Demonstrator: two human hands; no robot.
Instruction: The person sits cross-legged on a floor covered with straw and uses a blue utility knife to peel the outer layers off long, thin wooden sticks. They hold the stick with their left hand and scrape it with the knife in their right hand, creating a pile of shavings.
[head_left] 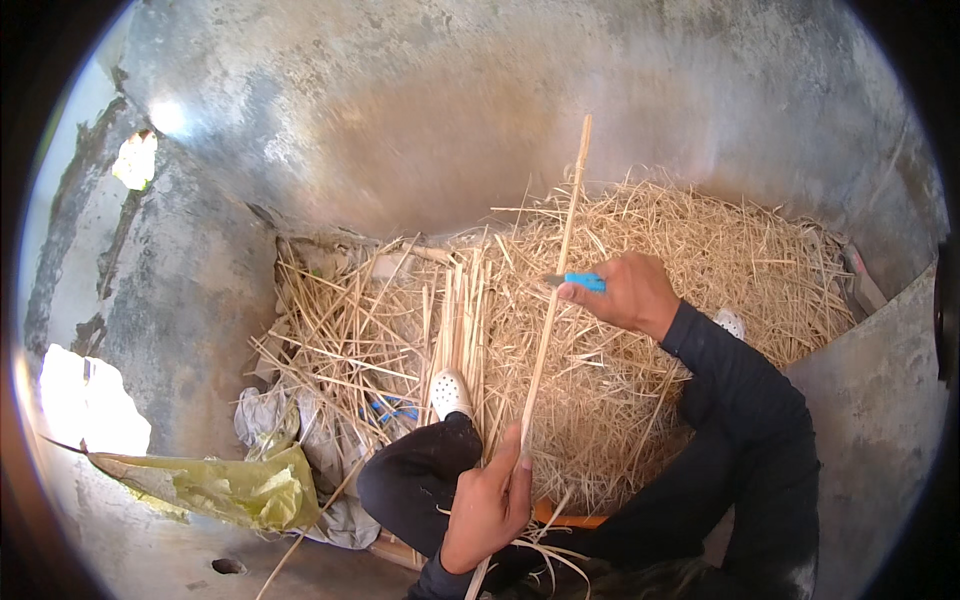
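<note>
A long, thin pale strip, which looks like split bamboo, runs up and away from my lap, leaning slightly right. My left hand pinches its lower part between thumb and fingers. Farther up, my right hand grips a blue-handled knife, its short blade lying across the strip. The thumb of that hand is close to the strip; whether it presses on it I cannot tell. Thin curled shavings hang near my left hand at the lower edge.
A deep heap of straw-coloured shavings covers the right side. Straight strips lie beyond my white clog, with scattered ones leftward. A yellow-green sack and greyish plastic lie left. Concrete walls surround me.
</note>
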